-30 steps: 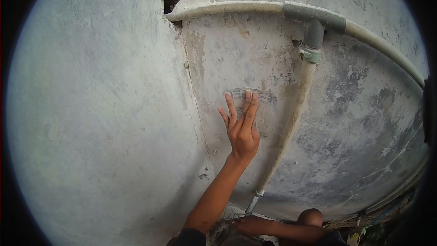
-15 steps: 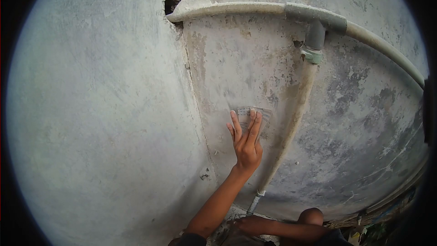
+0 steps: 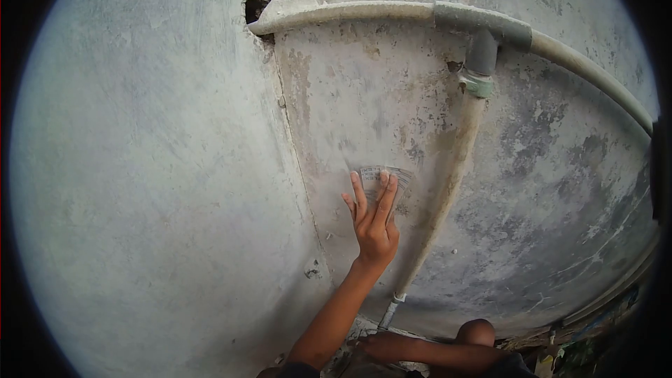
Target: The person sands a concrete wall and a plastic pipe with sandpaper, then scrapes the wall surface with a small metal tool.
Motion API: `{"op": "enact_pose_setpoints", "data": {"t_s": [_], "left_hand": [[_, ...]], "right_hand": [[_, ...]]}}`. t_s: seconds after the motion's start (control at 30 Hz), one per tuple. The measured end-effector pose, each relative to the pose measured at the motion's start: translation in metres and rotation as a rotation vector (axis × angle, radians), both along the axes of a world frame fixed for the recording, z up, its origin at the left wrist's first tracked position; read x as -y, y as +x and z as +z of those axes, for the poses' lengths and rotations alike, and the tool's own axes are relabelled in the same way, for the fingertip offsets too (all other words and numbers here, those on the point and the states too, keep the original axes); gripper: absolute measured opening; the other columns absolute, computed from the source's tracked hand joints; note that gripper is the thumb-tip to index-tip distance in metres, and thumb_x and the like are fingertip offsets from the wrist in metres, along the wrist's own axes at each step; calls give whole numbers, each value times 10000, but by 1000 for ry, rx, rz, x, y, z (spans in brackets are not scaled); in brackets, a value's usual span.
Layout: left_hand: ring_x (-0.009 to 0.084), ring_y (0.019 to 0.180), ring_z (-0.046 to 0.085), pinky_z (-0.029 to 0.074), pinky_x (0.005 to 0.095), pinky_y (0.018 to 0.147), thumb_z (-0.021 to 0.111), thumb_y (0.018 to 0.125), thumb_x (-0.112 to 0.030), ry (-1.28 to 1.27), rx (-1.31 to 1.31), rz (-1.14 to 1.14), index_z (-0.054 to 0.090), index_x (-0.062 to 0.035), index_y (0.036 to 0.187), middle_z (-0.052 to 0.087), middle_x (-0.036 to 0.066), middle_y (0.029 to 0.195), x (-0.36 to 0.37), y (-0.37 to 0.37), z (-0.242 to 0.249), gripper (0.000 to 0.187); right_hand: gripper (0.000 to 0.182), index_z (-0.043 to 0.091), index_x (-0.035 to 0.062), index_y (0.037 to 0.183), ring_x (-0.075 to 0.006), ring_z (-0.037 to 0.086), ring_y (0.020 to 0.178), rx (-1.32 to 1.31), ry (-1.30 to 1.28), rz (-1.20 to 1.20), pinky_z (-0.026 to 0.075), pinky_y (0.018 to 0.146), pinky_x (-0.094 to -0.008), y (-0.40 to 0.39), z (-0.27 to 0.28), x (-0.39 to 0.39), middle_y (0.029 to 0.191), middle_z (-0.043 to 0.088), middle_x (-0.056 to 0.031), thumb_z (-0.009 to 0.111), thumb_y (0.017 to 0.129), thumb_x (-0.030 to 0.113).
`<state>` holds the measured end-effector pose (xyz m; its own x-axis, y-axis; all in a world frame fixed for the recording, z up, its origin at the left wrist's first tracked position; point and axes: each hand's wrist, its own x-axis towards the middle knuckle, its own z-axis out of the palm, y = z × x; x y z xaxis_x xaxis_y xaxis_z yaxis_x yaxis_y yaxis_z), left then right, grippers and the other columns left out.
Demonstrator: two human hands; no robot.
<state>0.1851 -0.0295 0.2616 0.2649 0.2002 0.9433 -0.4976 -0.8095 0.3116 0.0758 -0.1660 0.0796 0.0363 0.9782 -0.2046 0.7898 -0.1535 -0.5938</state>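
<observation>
Printed sheet (image 3: 371,178) on wall (image 3: 532,238) under spread-fingered left hand (image 3: 376,232), slanting pipe (image 3: 451,189) alongside, right hand (image 3: 381,347) with unclear grip.

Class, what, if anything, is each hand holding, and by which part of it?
The left hand holds a printed sheet against the wall, fingers across its printed face. Whether the right hand holds anything cannot be told.

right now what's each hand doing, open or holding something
Left hand: open, fingers spread over a printed sheet against the wall.
Right hand: low in the frame; too dark to tell whether open, closed or holding anything.
</observation>
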Motion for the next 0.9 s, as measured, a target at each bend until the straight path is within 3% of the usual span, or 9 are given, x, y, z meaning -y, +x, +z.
{"op": "enact_pose_setpoints", "data": {"t_s": [0.13, 0.2, 0.27, 0.37, 0.47, 0.57, 0.67, 0.8, 0.9], "left_hand": [[505, 1477, 167, -12, 656, 1166, 486, 955, -3, 37, 62, 5, 563, -51, 1398, 563, 140, 1426, -3, 17, -5, 452], [497, 1480, 165, 0, 659, 1166, 488, 953, -2, 58, 96, 66, 569, -66, 1397, 569, 136, 1419, -8, 19, 37, 455], [486, 1484, 165, 6, 661, 1167, 496, 960, -15, 41, 183, 51, 564, -78, 1405, 580, 130, 1408, -12, 26, 85, 454], [477, 1487, 163, 15, 661, 1168, 498, 961, -14, 74, 223, 82, 556, -76, 1412, 589, 129, 1397, -19, 26, 112, 459], [479, 1484, 174, 7, 660, 1168, 503, 962, -19, 59, 116, 89, 558, -74, 1409, 585, 125, 1403, -18, 17, 77, 453], [488, 1478, 190, -10, 662, 1164, 507, 961, -24, 62, -30, 73, 558, -74, 1409, 579, 125, 1408, -12, 4, 7, 454], [464, 1472, 245, -42, 622, 1183, 483, 921, 27, 97, -15, 68, 563, -87, 1411, 591, 71, 1407, -13, 5, -17, 510], [461, 1477, 234, -33, 626, 1183, 463, 916, 47, 141, 62, 89, 548, -91, 1425, 579, 62, 1422, -15, 13, 23, 534], [465, 1482, 211, -24, 645, 1175, 470, 910, 55, 166, 121, 65, 542, -93, 1430, 567, 74, 1433, -12, 17, 77, 545]], "right_hand": [[485, 494, -26, 1332, -413, 663, 995, 68, -28, 35, 554, 809, -497, -4, 4, 2, 1083, 655, -251, 540, 962, 284], [485, 493, -28, 1334, -412, 663, 996, 129, 28, 77, 557, 804, -494, -2, -34, 4, 1067, 661, -248, 552, 954, 269], [459, 503, -30, 1317, -407, 668, 986, 107, -14, 67, 563, 802, -486, -4, -22, 2, 1053, 664, -245, 559, 943, 232], [404, 529, -30, 1277, -402, 674, 976, 118, 1, 49, 570, 801, -477, -1, -20, 3, 1034, 668, -245, 554, 938, 189], [344, 563, -27, 1226, -395, 678, 975, 142, 73, 60, 573, 796, -473, 2, -25, 7, 1013, 672, -242, 539, 934, 154], [307, 591, -27, 1181, -384, 682, 969, 186, 40, 73, 574, 788, -469, 6, -21, 10, 995, 677, -233, 535, 923, 128], [289, 606, -30, 1152, -370, 686, 956, 207, 10, 79, 577, 775, -461, 5, -8, 10, 983, 681, -221, 538, 904, 102], [281, 609, -33, 1139, -368, 686, 947, 181, 106, 48, 573, 777, -460, 5, -12, 10, 982, 681, -210, 550, 887, 76], [385, 588, -4, 1240, -389, 663, 1005, 157, 82, 56, 558, 841, -478, 11, -1, 8, 1177, 630, -211, 589, 872, 105]]}}
